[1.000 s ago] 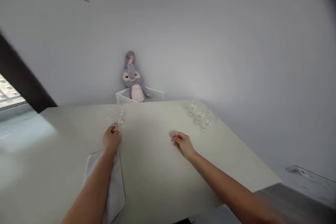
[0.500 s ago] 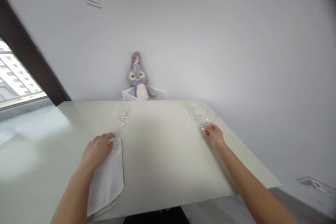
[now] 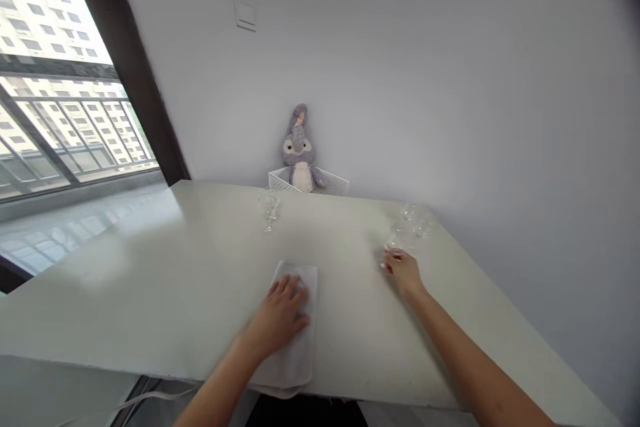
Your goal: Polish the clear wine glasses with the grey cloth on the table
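Note:
My left hand [image 3: 281, 313] lies flat with its fingers spread on a folded white cloth [image 3: 306, 353] near the table's front edge. Further right, my right hand [image 3: 404, 272] is closed around the lower part of a clear stemmed glass [image 3: 399, 237], whose outline is faint. Just behind it, other clear glasses [image 3: 420, 227] stand close together at the right side. Several see-through stemmed glasses [image 3: 270, 210] also stand toward the back, left of the middle; they overlap, so single ones are hard to separate.
A pale table [image 3: 200, 293] spreads before me against a grey wall. Behind its far edge, a plush toy [image 3: 300, 153] sits in a white basket [image 3: 334, 185]. To the left is a window [image 3: 75, 127] with a dark frame. A white cable [image 3: 155, 397] hangs below the front edge.
The view has turned left. My left hand has shifted onto the middle of the cloth, and the cloth is closer to the middle. My right hand has brought the glass away from the others.

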The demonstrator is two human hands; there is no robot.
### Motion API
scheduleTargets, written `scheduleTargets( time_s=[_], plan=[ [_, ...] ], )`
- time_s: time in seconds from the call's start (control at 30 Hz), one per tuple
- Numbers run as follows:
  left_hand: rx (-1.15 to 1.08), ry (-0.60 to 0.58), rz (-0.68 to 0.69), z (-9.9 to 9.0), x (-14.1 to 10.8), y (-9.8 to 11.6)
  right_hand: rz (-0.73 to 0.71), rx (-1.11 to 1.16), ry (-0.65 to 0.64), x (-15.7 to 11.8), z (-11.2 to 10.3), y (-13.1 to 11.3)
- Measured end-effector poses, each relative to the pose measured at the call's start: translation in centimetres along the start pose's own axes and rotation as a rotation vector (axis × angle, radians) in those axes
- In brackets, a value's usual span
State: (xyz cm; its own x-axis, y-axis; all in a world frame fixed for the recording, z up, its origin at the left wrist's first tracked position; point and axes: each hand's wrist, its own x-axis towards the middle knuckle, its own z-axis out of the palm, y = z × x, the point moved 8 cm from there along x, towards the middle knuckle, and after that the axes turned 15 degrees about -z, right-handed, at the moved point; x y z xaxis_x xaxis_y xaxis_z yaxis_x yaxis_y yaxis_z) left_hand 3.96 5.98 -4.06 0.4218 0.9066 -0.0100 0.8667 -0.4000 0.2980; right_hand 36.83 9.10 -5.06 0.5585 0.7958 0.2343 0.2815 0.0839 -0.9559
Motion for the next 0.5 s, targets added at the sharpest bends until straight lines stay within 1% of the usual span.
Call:
scheduleTargets(
  time_s=[0.07,0.13,0.17,0.23,0.3,0.33,0.4,0.5],
  plan=[
    [0.006,-0.001,0.051,0.8,0.7,2.8,-0.031,0.066,-0.115,-1.0,5.4,-1.6],
    [-0.006,0.036,0.131,1.3,1.6,5.3,-0.054,0.128,-0.252,-2.1,11.2,-3.4],
    [-0.017,0.063,0.161,1.4,2.0,6.2,-0.058,0.160,-0.317,-2.7,14.1,-4.2],
    [-0.053,0.116,0.207,1.6,2.8,7.3,-0.053,0.210,-0.434,-4.1,19.5,-5.6],
    [-0.096,0.158,0.242,1.8,3.3,7.7,-0.036,0.247,-0.536,-5.5,24.0,-6.5],
    [-0.113,0.180,0.256,1.9,3.5,7.7,-0.025,0.258,-0.574,-6.2,25.8,-6.8],
    [-0.129,0.230,0.281,1.8,3.4,7.6,-0.005,0.272,-0.626,-7.2,28.6,-7.2],
    [-0.136,0.288,0.309,1.3,3.0,7.6,0.010,0.288,-0.659,-8.1,31.2,-7.5]
  ],
)
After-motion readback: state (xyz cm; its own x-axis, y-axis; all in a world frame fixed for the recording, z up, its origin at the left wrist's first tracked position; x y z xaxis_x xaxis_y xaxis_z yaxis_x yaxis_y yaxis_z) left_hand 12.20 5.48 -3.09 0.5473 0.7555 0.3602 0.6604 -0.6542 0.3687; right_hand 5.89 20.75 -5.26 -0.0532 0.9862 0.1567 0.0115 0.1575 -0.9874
